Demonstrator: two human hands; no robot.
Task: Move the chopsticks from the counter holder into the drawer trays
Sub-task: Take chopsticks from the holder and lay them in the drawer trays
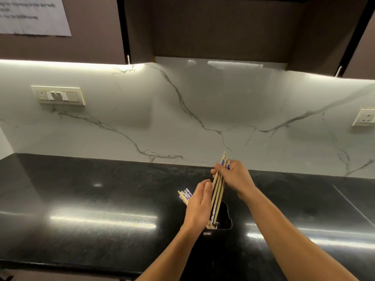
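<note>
Dark brown wall cabinets [223, 27] hang over a white marble backsplash [162, 108] with grey veins, lit by a strip under the cabinets. At top left a paper notice [34, 15] is stuck on a cabinet door; its printed lines are too blurred to read. Below it a cream switch panel [57, 95] sits in the backsplash. A glossy black desk [81, 189] runs across the lower half.

Near the middle, a few fanned chopsticks [184, 195] with blue-and-white patterned ends stick out up and to the left from behind the left hand [197, 207]. That hand shows its back, fingers nearly straight and held together, pointing up. Its thumb and palm are hidden, so I cannot tell whether it grips those sticks or only rests against them.

Just beside its fingertips stands the chopstick bundle [218, 191], pale wood and tilted a little to the right. Its lower ends are inside the open top of a black holder [224, 217] on the desk. A small label [207, 233] on the holder's near side is illegible.

The right hand [233, 175] has its fingers curled round the upper part of this bundle, and the patterned tips show above them. At the far right edge is a cream wall socket [365, 117].
</note>
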